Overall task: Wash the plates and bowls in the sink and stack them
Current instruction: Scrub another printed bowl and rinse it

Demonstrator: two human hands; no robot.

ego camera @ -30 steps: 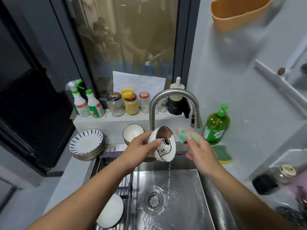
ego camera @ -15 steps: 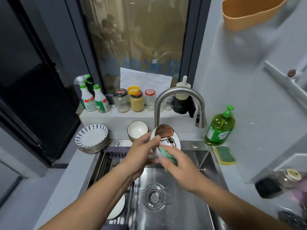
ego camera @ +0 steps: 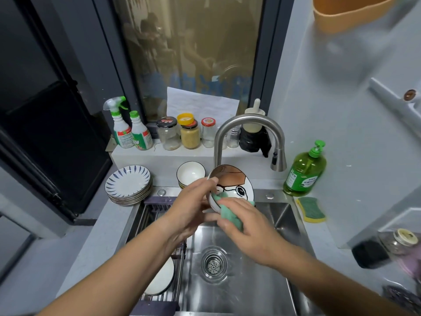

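Over the sink (ego camera: 282,215), your left hand (ego camera: 191,208) grips the cartoon bowl (ego camera: 232,185) while your right hand (ego camera: 246,226) pinches a green cloth (ego camera: 229,215) against it: scrubbing, rinse likely next.

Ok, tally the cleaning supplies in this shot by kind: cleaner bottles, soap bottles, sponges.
Cleaner bottles with green tops: 2
Dish soap pump bottle: 1
Sponges: 2, the green sponge in the right hand and the yellow-green sponge lying near the soap
Total: 5
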